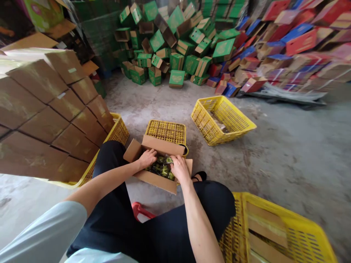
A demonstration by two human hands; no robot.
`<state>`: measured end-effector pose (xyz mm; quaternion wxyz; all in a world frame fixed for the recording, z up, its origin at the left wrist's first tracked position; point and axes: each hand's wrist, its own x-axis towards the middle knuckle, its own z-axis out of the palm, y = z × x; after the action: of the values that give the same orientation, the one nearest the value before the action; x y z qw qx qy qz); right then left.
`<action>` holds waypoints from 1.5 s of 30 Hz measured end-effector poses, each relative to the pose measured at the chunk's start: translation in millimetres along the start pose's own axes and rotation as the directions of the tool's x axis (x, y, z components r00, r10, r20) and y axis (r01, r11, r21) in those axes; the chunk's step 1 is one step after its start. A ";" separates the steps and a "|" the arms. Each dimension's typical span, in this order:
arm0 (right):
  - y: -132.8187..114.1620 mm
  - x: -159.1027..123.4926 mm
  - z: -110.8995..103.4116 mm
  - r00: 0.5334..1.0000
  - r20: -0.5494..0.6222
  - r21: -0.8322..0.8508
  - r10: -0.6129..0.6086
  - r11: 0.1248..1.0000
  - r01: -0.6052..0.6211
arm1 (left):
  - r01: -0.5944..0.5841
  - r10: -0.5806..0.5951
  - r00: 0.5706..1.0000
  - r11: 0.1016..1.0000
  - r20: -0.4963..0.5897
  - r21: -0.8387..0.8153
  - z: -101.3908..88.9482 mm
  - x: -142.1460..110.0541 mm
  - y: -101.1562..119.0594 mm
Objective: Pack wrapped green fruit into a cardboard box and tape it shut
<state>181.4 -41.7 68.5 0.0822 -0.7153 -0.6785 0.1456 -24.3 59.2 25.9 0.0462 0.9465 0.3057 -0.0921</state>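
Note:
An open cardboard box [157,180] stands between my knees, its flaps folded outward. Round green fruit [164,171] in clear, shiny plastic fills it; the exact kind is too small to make out. My left hand [148,159] reaches in at the left side with bent fingers, and their tips are hidden against the contents. At the right side, my right hand [179,168] closes its fingers at a plastic-wrapped green fruit [169,160] near the far flap. Behind the box shows an upturned yellow crate [166,131].
Stacked brown cartons [41,120] rise on the left in a yellow crate [120,128]. Another yellow crate [233,117] stands ahead right, and one with flat cardboard [267,224] is by my right knee. Green boxes [177,78] and red-blue boxes [301,42] pile up behind. Red plastic [141,210] shows beneath me.

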 end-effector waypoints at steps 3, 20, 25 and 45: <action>-7.1 1.5 6.6 0.999 -0.028 -0.098 -0.017 0.995 0.014 | -0.006 0.005 1.000 0.998 -0.020 -0.061 8.4 3.0 6.5; -32.7 -5.0 10.5 0.997 0.072 -0.274 -0.030 0.960 0.048 | -0.063 0.102 0.983 0.968 0.150 -0.244 28.6 -2.8 -1.7; -32.7 -8.9 16.3 0.955 0.290 -0.304 0.066 0.952 0.027 | -0.045 0.090 0.982 0.965 0.165 -0.260 31.5 -3.6 0.2; -24.1 12.0 57.5 0.925 0.376 -0.141 0.049 0.990 0.005 | 0.076 -0.014 0.958 0.976 0.288 -0.205 10.6 14.1 29.4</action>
<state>140.6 -32.8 20.7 -0.1021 -0.6853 -0.6819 0.2344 2.7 42.0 13.6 0.1893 0.9057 0.3255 -0.1950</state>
